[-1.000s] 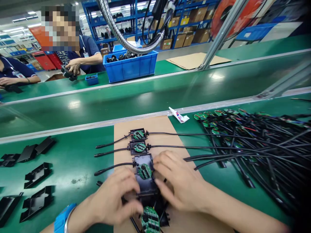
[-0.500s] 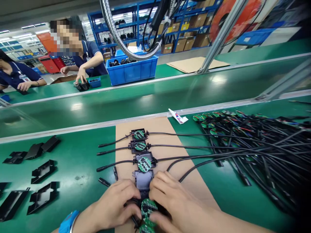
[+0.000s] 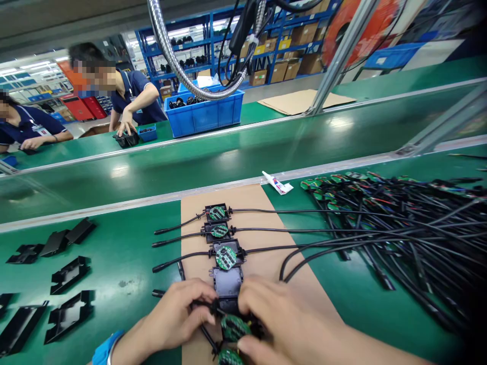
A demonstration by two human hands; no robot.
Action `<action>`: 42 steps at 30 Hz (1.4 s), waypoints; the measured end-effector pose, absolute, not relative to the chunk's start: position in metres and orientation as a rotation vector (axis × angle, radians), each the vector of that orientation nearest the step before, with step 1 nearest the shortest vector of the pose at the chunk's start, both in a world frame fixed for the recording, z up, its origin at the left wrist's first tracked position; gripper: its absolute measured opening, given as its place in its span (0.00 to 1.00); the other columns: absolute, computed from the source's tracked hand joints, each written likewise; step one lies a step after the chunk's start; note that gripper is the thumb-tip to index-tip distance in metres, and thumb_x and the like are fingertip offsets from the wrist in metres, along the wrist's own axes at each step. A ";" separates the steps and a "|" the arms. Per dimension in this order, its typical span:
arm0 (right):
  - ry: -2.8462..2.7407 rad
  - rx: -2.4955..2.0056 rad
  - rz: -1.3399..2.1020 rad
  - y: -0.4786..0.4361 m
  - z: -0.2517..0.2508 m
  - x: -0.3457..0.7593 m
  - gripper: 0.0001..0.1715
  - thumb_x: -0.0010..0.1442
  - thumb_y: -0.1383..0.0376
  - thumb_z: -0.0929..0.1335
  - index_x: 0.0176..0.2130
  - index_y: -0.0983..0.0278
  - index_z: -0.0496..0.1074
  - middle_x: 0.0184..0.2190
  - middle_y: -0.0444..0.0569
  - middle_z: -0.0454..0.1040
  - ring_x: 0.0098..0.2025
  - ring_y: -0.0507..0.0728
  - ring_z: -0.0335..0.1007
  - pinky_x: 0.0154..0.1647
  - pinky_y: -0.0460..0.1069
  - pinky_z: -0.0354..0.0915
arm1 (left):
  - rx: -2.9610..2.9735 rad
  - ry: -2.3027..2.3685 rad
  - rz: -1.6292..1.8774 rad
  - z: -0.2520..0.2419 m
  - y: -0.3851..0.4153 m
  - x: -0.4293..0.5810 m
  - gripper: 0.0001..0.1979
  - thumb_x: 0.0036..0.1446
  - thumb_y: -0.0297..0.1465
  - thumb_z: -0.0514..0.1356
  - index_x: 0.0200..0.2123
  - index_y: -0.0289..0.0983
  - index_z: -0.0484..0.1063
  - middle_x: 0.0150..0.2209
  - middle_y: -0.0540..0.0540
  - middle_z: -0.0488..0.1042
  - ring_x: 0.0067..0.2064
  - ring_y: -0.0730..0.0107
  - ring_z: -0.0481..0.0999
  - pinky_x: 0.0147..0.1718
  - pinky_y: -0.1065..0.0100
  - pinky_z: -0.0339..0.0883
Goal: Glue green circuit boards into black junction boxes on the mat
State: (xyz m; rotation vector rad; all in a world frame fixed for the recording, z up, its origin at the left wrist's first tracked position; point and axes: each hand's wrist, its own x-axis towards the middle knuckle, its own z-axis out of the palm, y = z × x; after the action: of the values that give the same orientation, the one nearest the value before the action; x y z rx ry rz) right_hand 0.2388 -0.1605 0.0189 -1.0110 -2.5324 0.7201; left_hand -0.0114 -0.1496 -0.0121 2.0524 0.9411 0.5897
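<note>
Our left hand [image 3: 178,314] pinches a black cable [image 3: 205,304], while our right hand [image 3: 281,319] bends around the right side of a green circuit board [image 3: 235,328], its thumb at the near rim; whether it grips, we cannot tell. The board sits over the near part of the cardboard sheet [image 3: 247,195], just short of an open housing [image 3: 227,279]. Tugging the cable away from the board could strain its wiring, and a second board [image 3: 230,356], crowded in just below, could scrape or tangle with it. Our right hand hides whatever lies beneath. Towards the sheet's far edge, three filled housings [image 3: 233,244] form a row; their cables cross its right edge to a pile [image 3: 399,228] on the desk [image 3: 125,243], where a snag could drag them askew. Loose black parts [image 3: 54,244] lie left of the sheet, and a white tube [image 3: 277,183] near the desk's far edge.
</note>
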 end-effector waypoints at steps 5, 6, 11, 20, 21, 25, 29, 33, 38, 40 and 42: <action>-2.524 -1.175 0.751 -0.121 0.014 0.262 0.05 0.64 0.65 0.61 0.36 0.62 0.65 0.34 0.48 0.69 0.35 0.55 0.64 0.35 0.49 0.61 | 2.154 1.186 0.699 -0.014 -0.138 -0.010 0.05 0.60 0.33 0.59 0.35 0.38 0.72 0.32 0.48 0.76 0.32 0.69 0.75 0.33 0.72 0.67; -2.559 -1.187 0.693 -0.116 0.007 0.263 0.07 0.65 0.65 0.61 0.35 0.63 0.66 0.34 0.49 0.69 0.36 0.56 0.64 0.35 0.50 0.61 | 2.212 1.200 0.667 -0.017 -0.136 -0.010 0.05 0.61 0.33 0.58 0.35 0.38 0.72 0.32 0.48 0.76 0.33 0.69 0.75 0.33 0.72 0.67; -2.595 -1.139 0.426 -0.114 -0.022 0.262 0.11 0.66 0.62 0.61 0.35 0.64 0.69 0.33 0.50 0.68 0.38 0.58 0.61 0.39 0.52 0.59 | 2.548 1.312 0.517 -0.019 -0.135 -0.008 0.05 0.62 0.31 0.57 0.34 0.38 0.71 0.34 0.46 0.74 0.36 0.62 0.72 0.35 0.64 0.65; -2.684 -0.835 0.459 -0.148 -0.002 0.276 0.09 0.61 0.71 0.60 0.34 0.63 0.67 0.30 0.48 0.67 0.35 0.56 0.58 0.36 0.52 0.55 | 2.605 0.752 0.137 0.010 -0.152 -0.034 0.02 0.59 0.27 0.54 0.35 0.38 0.67 0.35 0.45 0.70 0.38 0.62 0.67 0.40 0.60 0.60; -2.681 -0.833 0.459 -0.151 0.000 0.279 0.10 0.61 0.72 0.59 0.33 0.63 0.66 0.29 0.48 0.66 0.33 0.55 0.57 0.35 0.51 0.54 | 2.609 0.757 0.176 0.010 -0.155 -0.037 0.04 0.61 0.26 0.53 0.36 0.38 0.66 0.35 0.45 0.70 0.38 0.63 0.67 0.40 0.61 0.60; -2.665 -0.926 0.559 -0.160 0.009 0.297 0.12 0.62 0.71 0.58 0.28 0.62 0.61 0.27 0.48 0.63 0.29 0.54 0.56 0.29 0.50 0.51 | 2.601 0.847 0.332 0.007 -0.167 -0.041 0.04 0.64 0.26 0.50 0.38 0.38 0.64 0.33 0.46 0.70 0.33 0.66 0.67 0.34 0.65 0.60; -2.750 -1.122 0.607 -0.165 0.002 0.310 0.11 0.61 0.72 0.59 0.27 0.62 0.60 0.28 0.47 0.65 0.30 0.55 0.59 0.28 0.50 0.51 | 2.648 1.037 0.211 -0.003 -0.177 -0.034 0.06 0.65 0.28 0.49 0.34 0.38 0.63 0.31 0.47 0.68 0.30 0.66 0.66 0.29 0.67 0.59; -2.793 -1.172 0.638 -0.171 -0.008 0.305 0.11 0.61 0.72 0.59 0.27 0.62 0.61 0.30 0.47 0.66 0.31 0.55 0.61 0.30 0.50 0.54 | 2.624 1.092 0.086 -0.011 -0.179 -0.028 0.08 0.64 0.27 0.49 0.31 0.39 0.61 0.31 0.47 0.68 0.29 0.66 0.67 0.28 0.67 0.59; -2.703 -1.203 0.776 -0.155 0.012 0.304 0.06 0.52 0.68 0.69 0.34 0.61 0.69 0.34 0.47 0.70 0.38 0.58 0.67 0.38 0.51 0.61 | 2.515 1.140 0.106 0.004 -0.178 -0.031 0.05 0.57 0.30 0.56 0.30 0.39 0.62 0.31 0.47 0.69 0.31 0.64 0.70 0.26 0.68 0.61; -2.630 -1.174 0.848 -0.125 0.025 0.309 0.12 0.50 0.66 0.71 0.38 0.61 0.72 0.35 0.47 0.72 0.37 0.57 0.68 0.37 0.49 0.62 | 2.480 1.147 0.201 0.012 -0.171 -0.032 0.05 0.56 0.32 0.58 0.32 0.39 0.63 0.31 0.47 0.69 0.31 0.65 0.71 0.26 0.69 0.63; -2.490 -1.237 0.766 -0.080 0.034 0.317 0.06 0.55 0.66 0.68 0.36 0.64 0.74 0.32 0.46 0.73 0.34 0.54 0.68 0.36 0.47 0.61 | 2.459 1.135 0.332 0.019 -0.159 -0.030 0.04 0.58 0.32 0.56 0.33 0.38 0.65 0.30 0.47 0.70 0.31 0.67 0.72 0.26 0.70 0.64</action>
State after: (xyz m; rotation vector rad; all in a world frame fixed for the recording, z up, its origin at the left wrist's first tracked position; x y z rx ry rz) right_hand 0.3170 -0.0803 0.0341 -1.2367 -2.4900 0.7660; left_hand -0.0302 -0.1585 0.0189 2.4595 1.1347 0.3319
